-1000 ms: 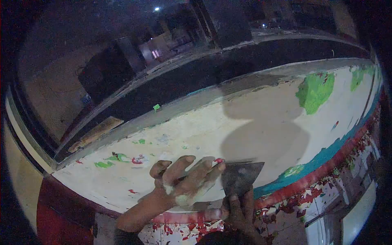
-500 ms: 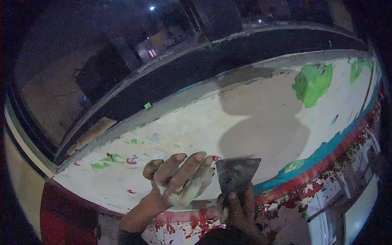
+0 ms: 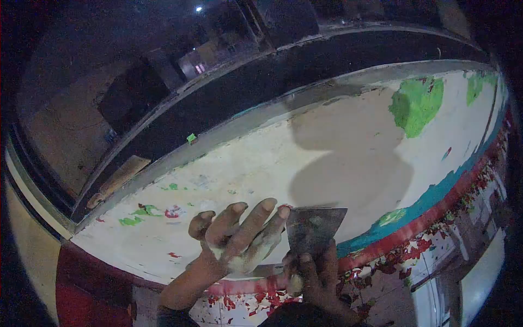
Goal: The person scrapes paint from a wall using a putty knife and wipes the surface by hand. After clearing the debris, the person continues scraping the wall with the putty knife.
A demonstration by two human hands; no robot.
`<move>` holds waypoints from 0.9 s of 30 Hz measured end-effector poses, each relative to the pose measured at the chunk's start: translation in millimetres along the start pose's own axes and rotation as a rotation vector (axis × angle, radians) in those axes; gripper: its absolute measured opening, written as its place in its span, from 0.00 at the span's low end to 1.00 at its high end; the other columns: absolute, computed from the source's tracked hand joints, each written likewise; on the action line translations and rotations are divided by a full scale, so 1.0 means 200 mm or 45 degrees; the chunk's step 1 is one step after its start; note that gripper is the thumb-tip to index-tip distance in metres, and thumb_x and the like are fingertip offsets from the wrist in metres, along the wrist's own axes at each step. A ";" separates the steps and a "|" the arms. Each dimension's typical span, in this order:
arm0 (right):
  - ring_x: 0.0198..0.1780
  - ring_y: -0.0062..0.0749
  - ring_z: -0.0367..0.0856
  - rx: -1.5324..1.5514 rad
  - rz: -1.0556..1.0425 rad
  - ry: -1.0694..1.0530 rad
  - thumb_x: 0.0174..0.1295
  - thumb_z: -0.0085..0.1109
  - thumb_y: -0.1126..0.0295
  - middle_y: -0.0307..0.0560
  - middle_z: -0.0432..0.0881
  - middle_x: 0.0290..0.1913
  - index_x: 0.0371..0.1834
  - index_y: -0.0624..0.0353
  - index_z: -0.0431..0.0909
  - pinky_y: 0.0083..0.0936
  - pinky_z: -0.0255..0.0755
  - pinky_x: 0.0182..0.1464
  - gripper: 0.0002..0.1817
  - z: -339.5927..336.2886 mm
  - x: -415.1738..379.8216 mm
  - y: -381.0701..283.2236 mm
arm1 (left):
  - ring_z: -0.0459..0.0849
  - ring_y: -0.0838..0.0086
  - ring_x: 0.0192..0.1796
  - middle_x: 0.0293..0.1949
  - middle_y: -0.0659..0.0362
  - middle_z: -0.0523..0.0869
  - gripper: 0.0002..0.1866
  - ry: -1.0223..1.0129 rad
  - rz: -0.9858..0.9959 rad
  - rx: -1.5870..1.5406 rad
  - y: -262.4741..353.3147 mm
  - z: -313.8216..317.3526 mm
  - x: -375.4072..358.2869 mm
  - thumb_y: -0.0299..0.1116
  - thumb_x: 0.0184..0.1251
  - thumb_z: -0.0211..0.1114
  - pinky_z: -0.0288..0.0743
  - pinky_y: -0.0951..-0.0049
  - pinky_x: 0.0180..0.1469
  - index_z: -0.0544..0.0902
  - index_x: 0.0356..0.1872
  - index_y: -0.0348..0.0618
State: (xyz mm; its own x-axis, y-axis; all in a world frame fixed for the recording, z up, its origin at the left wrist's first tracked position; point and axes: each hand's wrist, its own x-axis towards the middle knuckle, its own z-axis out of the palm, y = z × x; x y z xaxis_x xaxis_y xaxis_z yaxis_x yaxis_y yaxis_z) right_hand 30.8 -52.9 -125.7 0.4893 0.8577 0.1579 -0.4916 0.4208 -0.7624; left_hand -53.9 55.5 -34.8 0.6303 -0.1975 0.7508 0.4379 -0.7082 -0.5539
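Observation:
My right hand [image 3: 313,272] is closed around the handle of a putty knife [image 3: 315,228]. Its wide, dark metal blade points up, toward a wall [image 3: 256,158] with patchy off-white paint. To its left, my left hand [image 3: 237,234] is raised with the fingers bent and apart, white dust on its skin. One fingertip is at the blade's upper left corner, by a small red bit; whether it touches cannot be made out. The handle is mostly hidden in my right hand.
Green paint patches [image 3: 422,106] remain on the wall's right part. Teal and red bands run along its lower edge. Red paint flakes [image 3: 376,267] litter the floor tiles. Beyond a dark ledge [image 3: 218,98] lies a dim area. A wooden piece [image 3: 120,177] lies on the ledge's left part.
The view has shifted slightly. My left fingers have straightened a little by the blade's corner. The putty knife stays in my right hand, almost in the same place.

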 end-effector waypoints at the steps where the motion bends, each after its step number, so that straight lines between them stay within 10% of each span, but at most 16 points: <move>1: 0.28 0.23 0.70 -0.006 0.001 0.000 0.63 0.38 0.73 0.48 0.70 0.34 0.45 0.64 0.54 0.16 0.66 0.28 0.10 0.00 0.00 -0.01 | 0.63 0.72 0.55 0.50 0.74 0.74 0.16 0.011 0.015 0.017 0.00 0.00 0.01 0.40 0.45 0.65 0.46 0.63 0.54 0.80 0.40 0.65; 23: 0.27 0.21 0.69 -0.236 -0.305 -0.128 0.59 0.44 0.67 0.47 0.68 0.37 0.56 0.58 0.44 0.16 0.65 0.25 0.25 -0.05 0.04 0.06 | 0.68 0.72 0.49 0.41 0.72 0.77 0.17 -0.002 0.006 -0.200 -0.02 0.00 -0.04 0.36 0.38 0.69 0.50 0.66 0.49 0.83 0.35 0.61; 27: 0.29 0.21 0.68 -0.272 -0.273 -0.104 0.61 0.43 0.66 0.45 0.70 0.32 0.42 0.67 0.60 0.18 0.64 0.27 0.14 -0.05 0.03 0.00 | 0.70 0.71 0.48 0.40 0.70 0.78 0.15 0.068 0.051 -0.379 -0.07 -0.04 -0.01 0.37 0.38 0.69 0.52 0.67 0.48 0.83 0.34 0.61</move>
State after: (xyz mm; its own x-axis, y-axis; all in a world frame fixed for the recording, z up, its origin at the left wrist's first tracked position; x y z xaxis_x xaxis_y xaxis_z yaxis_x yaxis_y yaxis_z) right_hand 41.3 -51.0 -132.0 0.5015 0.7807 0.3728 -0.2167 0.5305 -0.8195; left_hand -65.7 60.1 -26.4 0.6054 -0.2587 0.7527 0.2013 -0.8652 -0.4593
